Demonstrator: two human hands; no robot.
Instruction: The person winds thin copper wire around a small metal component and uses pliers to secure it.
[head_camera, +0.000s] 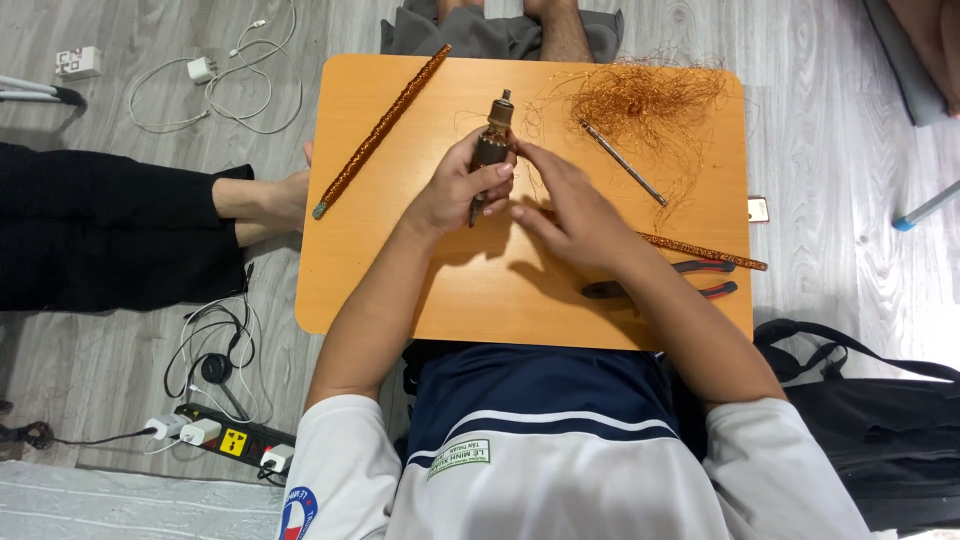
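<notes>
A: Dark cylindrical motor armature with a metal shaft (492, 150): bench (400, 290) centre, toward 12 o'clock. Left hand (462, 185) grip wrapped round it.

B: Right hand (570, 215) fingertips pinch fine wire at its side. Step, likely: stripping winding. Tangled copper wire heap (645, 100) at 1 o'clock; next pull needs steady tension.

the left hand (462, 185) closes around a dull, dark metal motor core (491, 150) with a tarnished shaft. just beyond the right hand (570, 215) lies a tangle of copper wire (645, 100), fine and shiny. a copper-wound rod (380, 130), glinting and rough, lies left of the left hand. near the right forearm, pliers (665, 285) show dark steel and red plastic grips. the table (500, 300) under both hands is smooth, satin wood laminate.
</notes>
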